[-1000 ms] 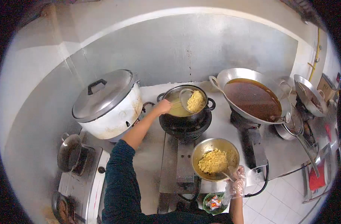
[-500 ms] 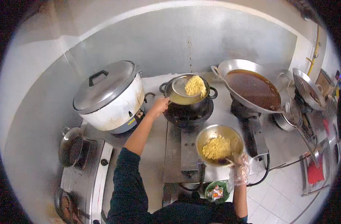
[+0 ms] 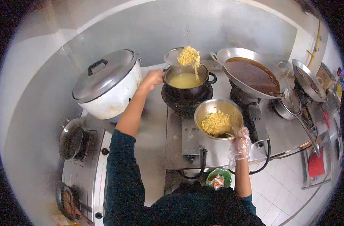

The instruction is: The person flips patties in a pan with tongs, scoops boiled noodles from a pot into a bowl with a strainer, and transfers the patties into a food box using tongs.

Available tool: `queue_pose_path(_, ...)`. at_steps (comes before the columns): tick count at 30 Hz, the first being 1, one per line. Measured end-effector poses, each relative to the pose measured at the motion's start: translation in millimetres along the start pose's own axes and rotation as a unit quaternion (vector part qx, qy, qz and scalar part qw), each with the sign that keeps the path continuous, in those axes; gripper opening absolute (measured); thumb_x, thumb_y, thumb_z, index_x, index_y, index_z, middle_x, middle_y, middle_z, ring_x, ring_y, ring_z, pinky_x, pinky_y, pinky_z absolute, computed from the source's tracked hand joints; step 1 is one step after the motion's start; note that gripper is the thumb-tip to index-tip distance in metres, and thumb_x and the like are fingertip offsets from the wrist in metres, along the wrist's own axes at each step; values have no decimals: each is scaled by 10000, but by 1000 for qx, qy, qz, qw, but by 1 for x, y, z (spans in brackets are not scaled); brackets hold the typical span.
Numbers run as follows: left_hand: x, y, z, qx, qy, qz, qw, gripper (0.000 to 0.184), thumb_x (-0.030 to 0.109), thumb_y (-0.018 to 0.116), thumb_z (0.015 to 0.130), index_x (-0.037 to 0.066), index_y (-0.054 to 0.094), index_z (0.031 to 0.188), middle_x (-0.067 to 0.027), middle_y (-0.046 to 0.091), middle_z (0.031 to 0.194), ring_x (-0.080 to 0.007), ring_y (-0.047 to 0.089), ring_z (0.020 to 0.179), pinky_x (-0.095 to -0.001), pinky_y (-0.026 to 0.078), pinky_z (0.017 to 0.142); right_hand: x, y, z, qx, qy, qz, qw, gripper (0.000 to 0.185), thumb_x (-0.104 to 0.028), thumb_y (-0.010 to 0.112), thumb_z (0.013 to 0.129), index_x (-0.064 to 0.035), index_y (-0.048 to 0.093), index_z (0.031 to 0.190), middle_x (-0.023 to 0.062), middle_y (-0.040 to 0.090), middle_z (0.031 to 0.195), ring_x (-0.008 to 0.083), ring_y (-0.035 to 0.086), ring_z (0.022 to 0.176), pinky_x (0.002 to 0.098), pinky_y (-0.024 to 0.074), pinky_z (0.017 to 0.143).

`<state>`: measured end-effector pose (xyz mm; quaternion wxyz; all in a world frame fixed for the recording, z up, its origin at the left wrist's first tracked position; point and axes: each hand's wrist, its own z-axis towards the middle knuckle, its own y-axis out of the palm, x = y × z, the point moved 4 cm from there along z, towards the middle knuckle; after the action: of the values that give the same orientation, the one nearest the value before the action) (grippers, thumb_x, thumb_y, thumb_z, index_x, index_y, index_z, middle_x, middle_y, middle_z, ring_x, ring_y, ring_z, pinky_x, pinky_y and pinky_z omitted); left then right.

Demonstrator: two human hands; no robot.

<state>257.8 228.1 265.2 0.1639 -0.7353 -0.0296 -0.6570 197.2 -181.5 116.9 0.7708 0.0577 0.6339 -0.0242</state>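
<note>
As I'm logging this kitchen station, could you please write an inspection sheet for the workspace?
Surface: metal counter, stained in places.
Job's things: noodles in strainer above pot; second portion in bowl.
Clutter: small packets in green container.
Hands: left hand gripping strainer; gloved right hand holding bowl.
Cables: black hoses or cables along front edge.
Surroundings: lidded cooker, wok of brown liquid, tiled floor.

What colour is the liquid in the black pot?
The liquid is pale yellow, best seen in the head view.

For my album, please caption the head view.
Left hand holds noodles in a strainer above a pot; right hand, a bowl.
</note>
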Motion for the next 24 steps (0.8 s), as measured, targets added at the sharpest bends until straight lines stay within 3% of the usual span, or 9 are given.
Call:
queue_pose_path(1, 5, -1, -2, -1, 6, -1, 1000, 256, 283, 413, 766, 139, 393, 555, 41, 339, 436, -66, 255, 309, -222, 145, 289, 6, -2, 3, 2, -16, -25, 1000, 249, -164, 560, 684, -119, 413, 880, 15, 463, 685, 88, 418, 410, 195, 378, 346)
queue_pose_path(3, 10, -1, -4, -9, 8, -16, 1000, 238, 269, 409, 758, 146, 387, 555, 43, 334, 431, -64, 242, 300, -221, 135, 285, -38, 16, -8, 43, 149, 156, 976, 241, -138, 537, 677, -112, 417, 884, 14, 473, 687, 91, 439, 420, 197, 384, 342)
queue_pose_path(6, 13, 1, -12, -17, -6, -41, 999, 215, 244, 400, 748, 153, 377, 554, 45, 331, 426, -61, 222, 291, -220, 128, 281, -30, 15, 1, 30, 86, 124, 988, 242, -121, 525, 682, -107, 418, 898, 15, 480, 694, 93, 451, 437, 193, 391, 353)
queue_pose_path(7, 13, 2, -15, -12, -15, -39, 999, 211, 240, 397, 747, 154, 374, 555, 46, 330, 425, -60, 218, 292, -220, 126, 282, -27, 15, -1, 22, 128, 183, 974, 231, -106, 512, 688, -108, 417, 898, 17, 484, 699, 97, 457, 450, 193, 399, 364)
queue_pose_path(24, 5, 13, -38, 16, -14, -15, 1000, 247, 259, 389, 781, 131, 381, 570, 34, 335, 441, -64, 239, 316, -234, 123, 305, -50, 26, 1, -20, 90, 239, 967, 303, -122, 558, 691, -97, 374, 930, 30, 492, 759, 109, 482, 518, 212, 416, 408)
